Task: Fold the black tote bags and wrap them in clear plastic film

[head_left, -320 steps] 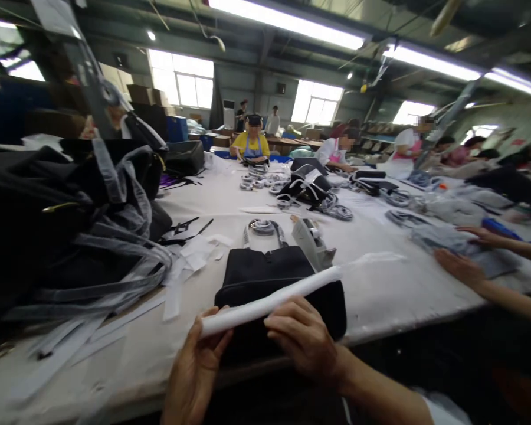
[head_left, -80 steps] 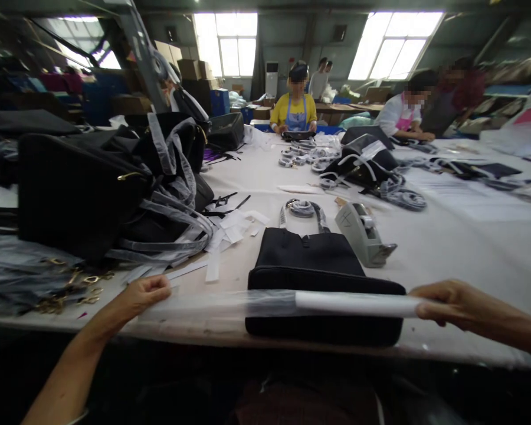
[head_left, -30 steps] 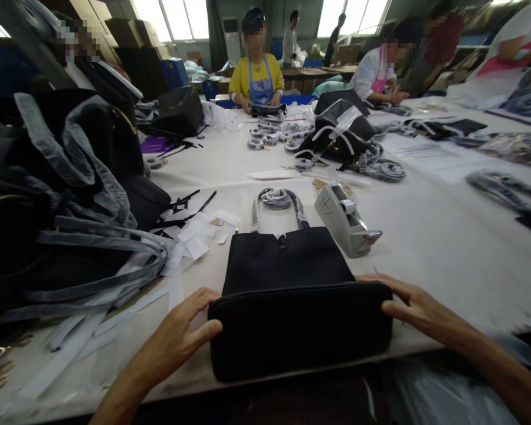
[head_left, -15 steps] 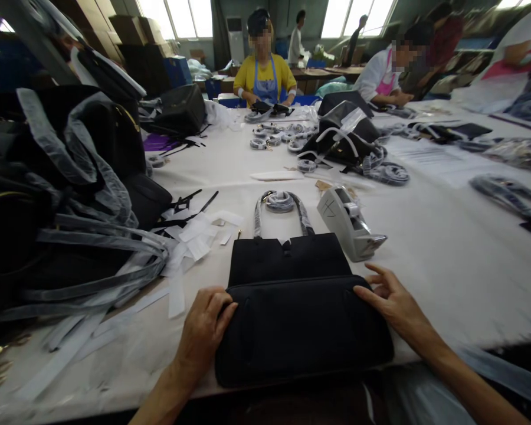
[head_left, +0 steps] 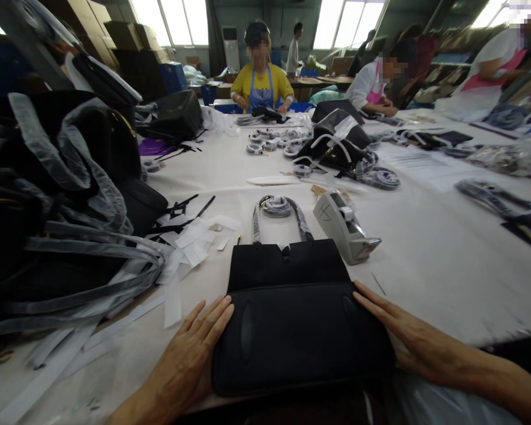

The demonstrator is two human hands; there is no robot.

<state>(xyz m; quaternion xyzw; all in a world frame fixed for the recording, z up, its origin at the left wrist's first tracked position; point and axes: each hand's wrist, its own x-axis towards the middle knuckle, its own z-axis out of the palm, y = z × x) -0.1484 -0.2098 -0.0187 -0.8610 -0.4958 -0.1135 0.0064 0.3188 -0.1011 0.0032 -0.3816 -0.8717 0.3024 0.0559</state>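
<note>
A black handbag lies at the near edge of the white table, its base turned toward me and its wrapped handles pointing away. My left hand lies flat against the bag's left end, fingers stretched out. Along the right end rests my right hand, fingers straight and together, pressed against the bag's side. Neither hand grips anything.
A grey tape dispenser stands just beyond the bag on the right. Black bags with film-wrapped straps are heaped at the left, with white paper scraps beside them. Coiled straps and other bags lie farther off. Several people work at the far side.
The white roll stretched across the bag earlier is gone from my hands. Since a second ago both hands have flattened against the bag's ends and the bag sits nearer me.
</note>
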